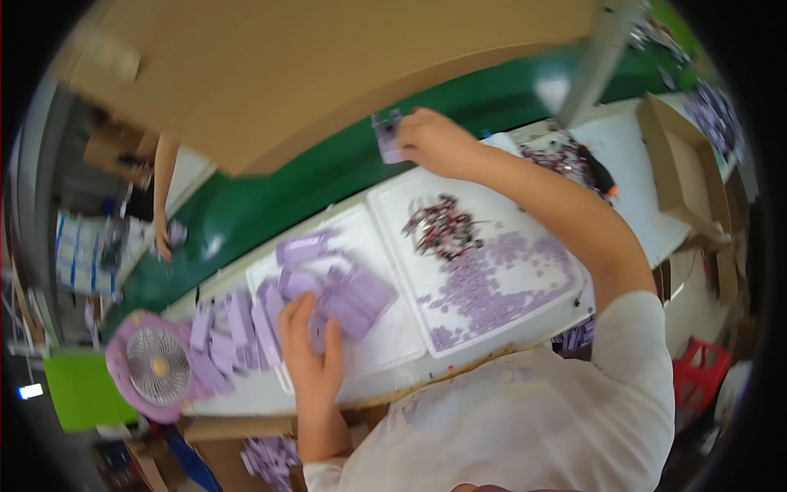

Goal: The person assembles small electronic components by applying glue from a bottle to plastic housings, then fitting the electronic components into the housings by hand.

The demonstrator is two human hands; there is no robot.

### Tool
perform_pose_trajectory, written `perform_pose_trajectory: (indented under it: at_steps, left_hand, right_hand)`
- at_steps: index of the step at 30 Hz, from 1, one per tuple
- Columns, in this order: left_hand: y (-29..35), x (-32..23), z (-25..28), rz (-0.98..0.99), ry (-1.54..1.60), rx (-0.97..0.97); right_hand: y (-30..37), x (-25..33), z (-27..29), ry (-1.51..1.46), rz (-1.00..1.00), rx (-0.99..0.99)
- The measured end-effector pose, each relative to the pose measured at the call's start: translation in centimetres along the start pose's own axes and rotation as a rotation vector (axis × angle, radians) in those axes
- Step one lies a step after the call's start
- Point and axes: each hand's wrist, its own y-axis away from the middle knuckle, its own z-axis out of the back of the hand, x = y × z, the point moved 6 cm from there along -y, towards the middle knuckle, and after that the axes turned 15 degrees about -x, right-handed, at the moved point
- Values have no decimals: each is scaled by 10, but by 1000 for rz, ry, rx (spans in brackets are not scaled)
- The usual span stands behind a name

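Note:
My right hand (pixel 426 143) is stretched out over the far green belt. Its fingers close on a small light-purple plastic casing (pixel 388 139) with darker parts at its upper end. My left hand (pixel 310 348) is at the near edge of the left white tray (pixel 385 353), thumb and fingers apart beside purple casings. One purple piece (pixel 317 330) shows between thumb and fingers; whether they touch it is unclear. Larger purple casings (pixel 361 299) are heaped in that tray, blurred.
The right white tray (pixel 434 348) holds small purple pieces (pixel 475 287) and a pile of red-black wired parts (pixel 443 228). A purple fan (pixel 160 366) stands left. Cardboard (pixel 328 74) overhangs the green belt (pixel 246 205). Another person's hand (pixel 162 238) is across the belt. A metal post (pixel 598 66) rises right.

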Motion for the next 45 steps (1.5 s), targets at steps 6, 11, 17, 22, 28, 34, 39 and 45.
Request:
perform_pose_trajectory:
  at_steps: [6,11,17,22,28,34,39,45]
  left_hand:
    - [23,-6,6,58,229,-38]
    - [42,-27,-28,403,679,32]
    - [56,-34,-41,455,706,116]
    - [67,-2,-26,588,825,-67]
    - [68,-8,-38,837,1000,-134]
    - [78,-2,-53,822,1033,142]
    - [82,-12,-60,958,1267,294]
    - [81,-14,-64,994,1183,296]
  right_hand:
    - [-27,-9,-48,474,-91,131]
    - [-19,114,-101,-23,-16,393]
    - [-11,129,-138,-142,-76,542]
    - [-11,124,-78,-494,-285,162]
    - [70,166,7,-756,-391,405]
    - [79,111,22,-417,-409,428]
    - [52,50,15,-44,-228,259]
    - [46,95,-8,-113,-23,535]
